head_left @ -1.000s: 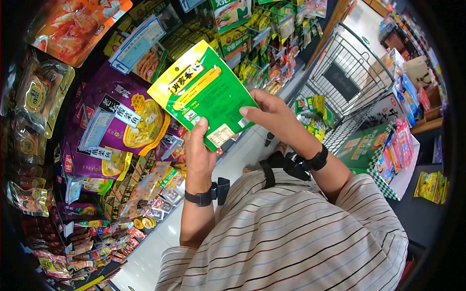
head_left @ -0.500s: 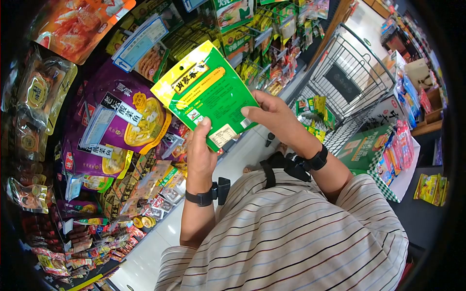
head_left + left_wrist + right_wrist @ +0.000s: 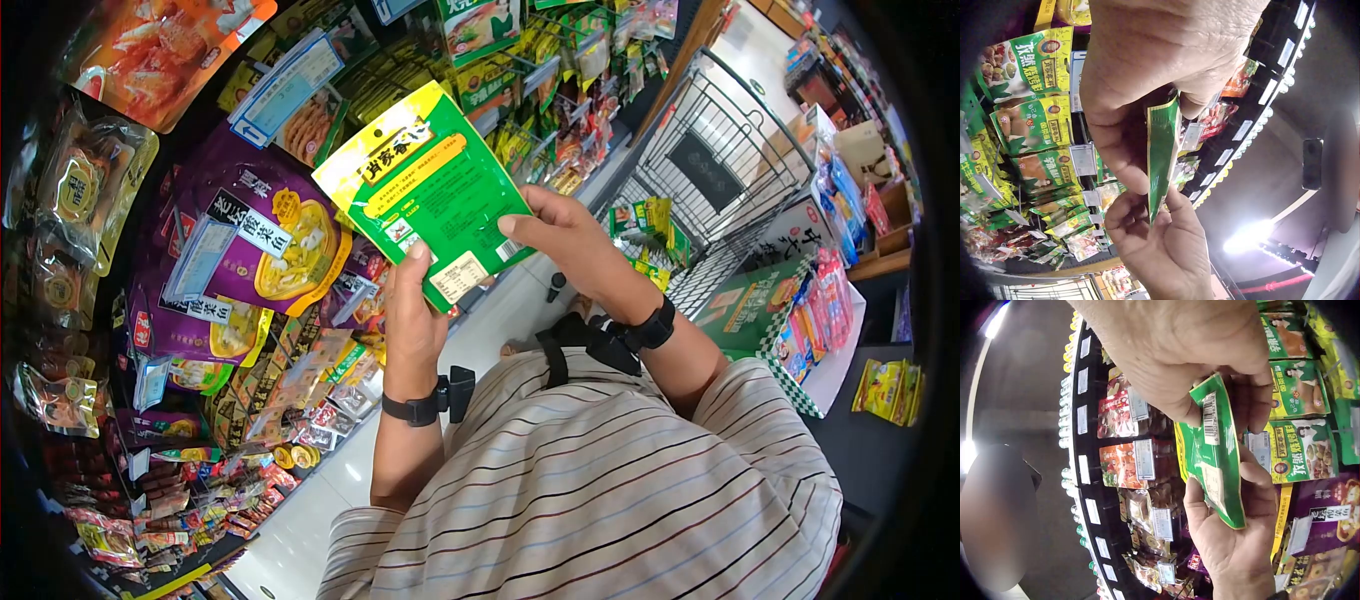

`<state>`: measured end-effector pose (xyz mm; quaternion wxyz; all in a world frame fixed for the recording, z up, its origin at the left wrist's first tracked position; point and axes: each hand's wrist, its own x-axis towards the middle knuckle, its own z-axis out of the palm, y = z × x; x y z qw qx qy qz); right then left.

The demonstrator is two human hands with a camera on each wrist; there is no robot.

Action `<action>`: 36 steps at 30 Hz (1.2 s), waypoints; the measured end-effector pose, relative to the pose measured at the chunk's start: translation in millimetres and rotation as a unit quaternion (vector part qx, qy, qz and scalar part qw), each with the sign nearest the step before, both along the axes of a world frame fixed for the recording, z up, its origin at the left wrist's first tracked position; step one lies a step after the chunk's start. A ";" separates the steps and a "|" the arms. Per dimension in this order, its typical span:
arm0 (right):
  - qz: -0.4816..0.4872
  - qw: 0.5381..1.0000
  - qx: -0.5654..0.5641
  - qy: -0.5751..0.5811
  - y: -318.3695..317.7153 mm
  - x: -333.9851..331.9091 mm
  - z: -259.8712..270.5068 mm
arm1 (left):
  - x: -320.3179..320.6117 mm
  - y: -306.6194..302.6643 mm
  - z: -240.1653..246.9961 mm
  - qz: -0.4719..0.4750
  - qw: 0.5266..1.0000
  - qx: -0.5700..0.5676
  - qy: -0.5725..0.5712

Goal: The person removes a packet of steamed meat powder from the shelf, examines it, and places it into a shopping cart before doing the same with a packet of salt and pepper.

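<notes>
Both hands hold a flat green and yellow packet (image 3: 440, 190) with its printed back facing up. My left hand (image 3: 412, 305) pinches the lower-left edge, thumb on the printed side near a pale label. On the right edge, my right hand (image 3: 565, 235) grips with its thumb beside the barcode. The left wrist view has the green packet (image 3: 1161, 156) nearly edge-on, between the left hand (image 3: 1160, 62) and the right hand (image 3: 1163, 244). Barcode and label show on the packet (image 3: 1222, 462) in the right wrist view, fingers curled behind it.
Shelves of hanging packets fill the left side, with large purple bags (image 3: 240, 230) near the left hand. A wire shopping cart (image 3: 700, 160) holding several packets stands at the right. Beside it is a green box (image 3: 745, 310) of colourful packs.
The packet has shifted very slightly right and tilted a little; both hands keep their hold on it.
</notes>
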<state>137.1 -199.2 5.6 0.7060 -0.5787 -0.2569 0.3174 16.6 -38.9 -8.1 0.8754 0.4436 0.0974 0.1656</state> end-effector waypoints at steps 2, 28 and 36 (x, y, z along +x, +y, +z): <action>-0.001 1.000 0.003 0.001 0.6 0.3 -1.7 | 0.0 0.0 0.4 0.002 1.000 0.001 0.003; 0.012 1.000 -0.005 -0.016 -1.8 2.0 -1.2 | -1.5 2.6 -11.2 0.020 1.000 -0.023 0.000; 0.022 1.000 -0.014 -0.006 -4.2 2.6 1.6 | 2.5 1.0 -12.2 0.087 0.996 -0.027 -0.011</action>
